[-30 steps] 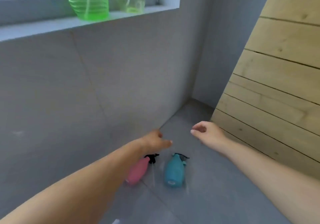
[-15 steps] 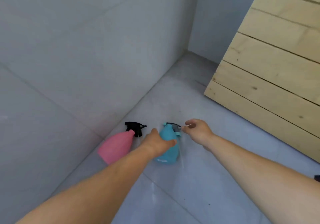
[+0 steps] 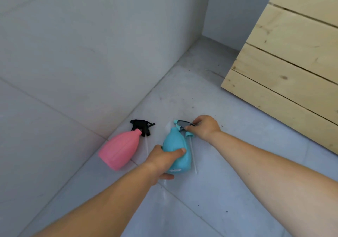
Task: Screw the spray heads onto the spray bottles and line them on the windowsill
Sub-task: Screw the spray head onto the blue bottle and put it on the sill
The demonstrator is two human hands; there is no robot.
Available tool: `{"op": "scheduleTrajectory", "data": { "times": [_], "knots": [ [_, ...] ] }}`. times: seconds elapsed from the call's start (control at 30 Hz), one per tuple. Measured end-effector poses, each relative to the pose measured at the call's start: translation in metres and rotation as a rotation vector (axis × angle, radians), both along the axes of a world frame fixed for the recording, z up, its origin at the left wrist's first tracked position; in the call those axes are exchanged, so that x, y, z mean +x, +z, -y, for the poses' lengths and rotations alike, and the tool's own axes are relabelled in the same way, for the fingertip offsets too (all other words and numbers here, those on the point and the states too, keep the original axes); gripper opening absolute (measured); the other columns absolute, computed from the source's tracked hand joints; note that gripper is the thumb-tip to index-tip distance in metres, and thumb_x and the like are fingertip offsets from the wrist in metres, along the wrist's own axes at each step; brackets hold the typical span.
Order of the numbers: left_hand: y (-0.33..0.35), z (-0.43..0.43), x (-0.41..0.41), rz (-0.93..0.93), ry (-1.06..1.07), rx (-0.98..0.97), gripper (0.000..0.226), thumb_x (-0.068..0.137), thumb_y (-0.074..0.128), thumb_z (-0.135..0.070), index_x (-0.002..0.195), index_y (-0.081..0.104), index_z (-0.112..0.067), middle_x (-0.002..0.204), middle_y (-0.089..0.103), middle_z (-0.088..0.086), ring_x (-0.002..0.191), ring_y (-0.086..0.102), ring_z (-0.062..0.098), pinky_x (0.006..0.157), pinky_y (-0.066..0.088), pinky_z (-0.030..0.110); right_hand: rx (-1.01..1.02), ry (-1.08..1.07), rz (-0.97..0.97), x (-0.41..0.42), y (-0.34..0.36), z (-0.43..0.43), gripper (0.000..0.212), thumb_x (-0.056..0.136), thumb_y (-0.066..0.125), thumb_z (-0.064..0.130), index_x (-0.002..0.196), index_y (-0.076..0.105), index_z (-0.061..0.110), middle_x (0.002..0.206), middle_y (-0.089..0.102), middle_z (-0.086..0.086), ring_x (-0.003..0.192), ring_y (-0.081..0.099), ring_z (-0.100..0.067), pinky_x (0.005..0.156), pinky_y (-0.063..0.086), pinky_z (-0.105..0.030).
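A teal spray bottle (image 3: 175,141) lies on the grey floor, neck pointing away from me. My left hand (image 3: 162,160) is wrapped around its body. Its teal spray head (image 3: 182,125) lies loose beside the neck, white dip tube (image 3: 193,156) running along the bottle's right side; my right hand (image 3: 204,127) pinches the head. To the left, a pink spray bottle (image 3: 120,149) lies on its side by the wall. A black spray head (image 3: 141,127) rests at its neck, with a thin tube lying outside the bottle.
A grey tiled wall (image 3: 82,53) rises on the left and meets another wall in the far corner. A pale wooden plank panel (image 3: 292,63) stands on the right. Grey floor tiles (image 3: 210,209) stretch toward me. The windowsill is out of view.
My view dropped from the windowsill with its green bottles to the floor. Both hands reached down; the left closed on the teal bottle and the right on its spray head.
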State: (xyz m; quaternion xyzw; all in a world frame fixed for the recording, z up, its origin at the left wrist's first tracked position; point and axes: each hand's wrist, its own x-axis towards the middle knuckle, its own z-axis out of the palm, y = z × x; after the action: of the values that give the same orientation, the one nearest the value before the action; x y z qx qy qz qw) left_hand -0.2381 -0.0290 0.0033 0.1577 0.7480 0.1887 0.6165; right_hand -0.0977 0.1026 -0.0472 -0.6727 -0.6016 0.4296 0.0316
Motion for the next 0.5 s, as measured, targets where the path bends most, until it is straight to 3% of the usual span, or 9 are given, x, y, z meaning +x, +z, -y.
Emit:
{"op": "scheduleTrajectory", "data": {
  "times": [0.13,0.27,0.37,0.5],
  "knots": [
    [-0.001,0.005,-0.001,0.018,0.016,0.006,0.063,0.084,0.08,-0.043,0.13,0.048,-0.015,0.128,0.062,0.006,0.108,0.068,0.023,0.081,0.065,0.04,-0.068,0.034,0.045,-0.007,0.006,0.002,0.028,0.072,0.079,0.036,0.075,0.067,0.01,0.08,0.067,-0.008,0.075,0.062,-0.021,0.066,0.049,-0.03],
    [-0.003,0.008,-0.005,0.047,0.035,0.034,0.062,0.084,0.081,-0.043,0.13,0.049,-0.016,0.127,0.063,0.005,0.104,0.07,0.021,0.083,0.065,0.04,-0.152,-0.044,-0.056,-0.007,0.009,0.003,0.03,0.069,0.083,0.03,0.067,0.061,0.011,0.074,0.064,-0.01,0.071,0.062,-0.024,0.067,0.055,-0.035],
    [-0.002,0.011,-0.009,0.085,0.043,0.073,0.06,0.084,0.082,-0.041,0.129,0.05,-0.017,0.123,0.064,0.002,0.104,0.071,0.02,0.089,0.064,0.043,-0.157,-0.159,-0.215,-0.002,0.019,0.004,0.027,0.075,0.082,0.019,0.076,0.056,0.01,0.085,0.063,-0.013,0.08,0.065,-0.027,0.076,0.061,-0.042],
    [0.017,0.011,-0.008,0.147,0.011,0.136,0.06,0.084,0.082,-0.035,0.13,0.049,-0.019,0.129,0.064,0.003,0.11,0.071,0.021,0.094,0.062,0.045,-0.085,-0.248,-0.386,0.012,0.054,-0.001,0.034,0.08,0.078,0.011,0.109,0.064,0.002,0.103,0.066,-0.016,0.085,0.066,-0.024,0.067,0.06,-0.032]
  ]
}}
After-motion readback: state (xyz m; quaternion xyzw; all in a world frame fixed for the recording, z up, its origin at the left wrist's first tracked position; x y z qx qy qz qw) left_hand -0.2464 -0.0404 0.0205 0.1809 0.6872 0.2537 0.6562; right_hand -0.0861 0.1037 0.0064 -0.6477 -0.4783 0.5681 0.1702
